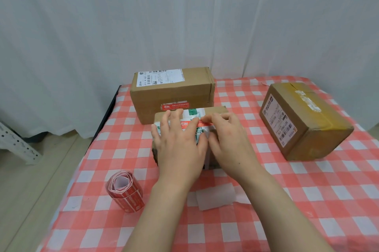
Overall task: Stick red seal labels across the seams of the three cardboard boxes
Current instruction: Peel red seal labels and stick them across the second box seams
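Small brown cardboard box point(217, 111) with white-and-green printed tape sits mid-table on red-and-white checked tablecloth point(287, 200), mostly covered by both hands. Red seal label point(187, 125) lies on the box top across the taped seam. Left hand point(178, 143) is flat on the box, fingers spread and straight, grasping nothing, fingertips pressing the label's left part. Right hand point(227, 139) is beside it, thumbs nearly touching, its fingers barely bent and resting on the label's right end; nothing is clenched, it presses rather than holds. Larger brown cardboard box point(172, 90) stands just behind, touching or almost touching the small one, white shipping label on top, a second red seal label point(175, 106) on its front face. Third brown cardboard box with yellowish tape point(305, 122) sits well apart at right, angled, white shipping label on its side, no red label visible on it. Roll of red seal labels point(124, 190) stands near left, on the cloth. White curled backing paper strip point(215, 195) lies between the forearms. White curtain point(184, 16) behind the table.
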